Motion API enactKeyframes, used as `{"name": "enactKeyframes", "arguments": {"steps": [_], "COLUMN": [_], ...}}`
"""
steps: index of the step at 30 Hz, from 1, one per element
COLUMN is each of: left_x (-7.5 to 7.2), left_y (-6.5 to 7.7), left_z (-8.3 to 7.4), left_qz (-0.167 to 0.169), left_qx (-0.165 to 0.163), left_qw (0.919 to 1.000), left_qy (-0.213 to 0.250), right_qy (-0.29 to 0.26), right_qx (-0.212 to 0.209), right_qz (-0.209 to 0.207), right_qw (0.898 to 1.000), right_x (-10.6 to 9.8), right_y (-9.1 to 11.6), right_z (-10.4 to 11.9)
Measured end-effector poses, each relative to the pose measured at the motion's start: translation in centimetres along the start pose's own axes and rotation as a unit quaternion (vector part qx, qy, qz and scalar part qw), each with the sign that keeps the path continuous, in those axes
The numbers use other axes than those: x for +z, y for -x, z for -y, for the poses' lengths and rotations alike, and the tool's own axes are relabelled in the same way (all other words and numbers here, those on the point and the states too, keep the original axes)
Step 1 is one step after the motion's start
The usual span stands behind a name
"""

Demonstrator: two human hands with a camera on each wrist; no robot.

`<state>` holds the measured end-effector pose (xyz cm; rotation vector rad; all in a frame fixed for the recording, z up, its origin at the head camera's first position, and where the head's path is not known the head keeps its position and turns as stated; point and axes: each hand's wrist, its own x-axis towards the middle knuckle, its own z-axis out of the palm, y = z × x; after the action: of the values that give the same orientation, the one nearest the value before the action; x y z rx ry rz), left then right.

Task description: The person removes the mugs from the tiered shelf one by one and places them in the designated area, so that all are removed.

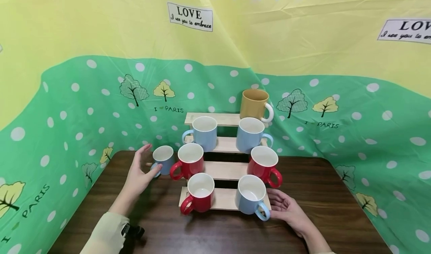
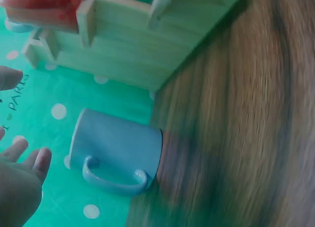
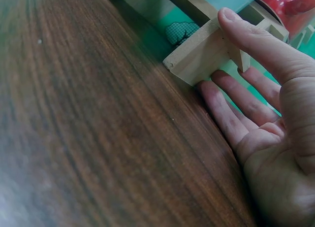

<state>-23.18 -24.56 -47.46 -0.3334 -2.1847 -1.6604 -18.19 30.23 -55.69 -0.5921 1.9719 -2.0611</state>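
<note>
My left hand [image 1: 138,175], fingers spread, is beside a light blue mug [image 1: 165,164] standing upright left of the rack. In the left wrist view a gap separates the visible fingers from this mug [image 2: 120,143], whose handle faces the camera. At the lower right corner of the tiered wooden rack [image 1: 225,170], my right hand [image 1: 291,213] has its thumb by the front and its extended fingers along the side panel. A light blue mug [image 1: 249,196] sits on the rack just above that hand, and a red mug [image 1: 201,194] shares its bottom tier.
Two red mugs, left [image 1: 191,160] and right [image 1: 260,162], stand one tier higher. Above are two light blue mugs, left [image 1: 205,136] and right [image 1: 249,136]. A tan mug [image 1: 252,106] tops the rack. Behind the brown table [image 1: 320,194] hangs a patterned cloth [image 1: 101,127].
</note>
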Motion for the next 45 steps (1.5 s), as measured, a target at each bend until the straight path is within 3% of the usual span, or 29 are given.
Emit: {"name": "enactKeyframes", "arguments": {"steps": [5, 16, 20, 26, 30, 38, 45], "left_x": [1.1, 4.5, 5.6, 6.2, 5.9, 5.4, 4.9], "left_y": [1.1, 5.1, 6.2, 7.2, 7.6, 7.4, 7.4], "left_z": [-0.3, 1.7, 1.7, 1.7, 2.4, 4.3, 4.8], "left_qz": [-0.007, 0.010, 0.031, 0.066, 0.104, 0.196, 0.257], "left_qx": [0.014, -0.050, -0.078, -0.108, -0.092, -0.065, -0.088], "left_qw": [0.9988, 0.9927, 0.9890, 0.9822, 0.9777, 0.9584, 0.9463], "left_qy": [0.047, 0.109, 0.122, 0.139, 0.157, 0.197, 0.175], "right_qy": [0.002, 0.015, 0.016, 0.026, 0.029, 0.017, 0.021], "right_qx": [-0.007, 0.011, 0.008, 0.016, 0.022, 0.010, 0.025], "right_qz": [-0.005, -0.007, -0.004, -0.009, -0.011, -0.008, -0.006], "right_qw": [1.000, 1.000, 1.000, 0.999, 0.999, 1.000, 0.999], "right_x": [-0.1, 0.0, 0.0, -0.1, 0.0, -0.3, -0.1], "right_y": [-0.1, -0.1, -0.1, -0.1, 0.0, 0.0, 0.0], "right_z": [0.0, 0.0, 0.0, 0.0, -0.1, 0.0, 0.2]}}
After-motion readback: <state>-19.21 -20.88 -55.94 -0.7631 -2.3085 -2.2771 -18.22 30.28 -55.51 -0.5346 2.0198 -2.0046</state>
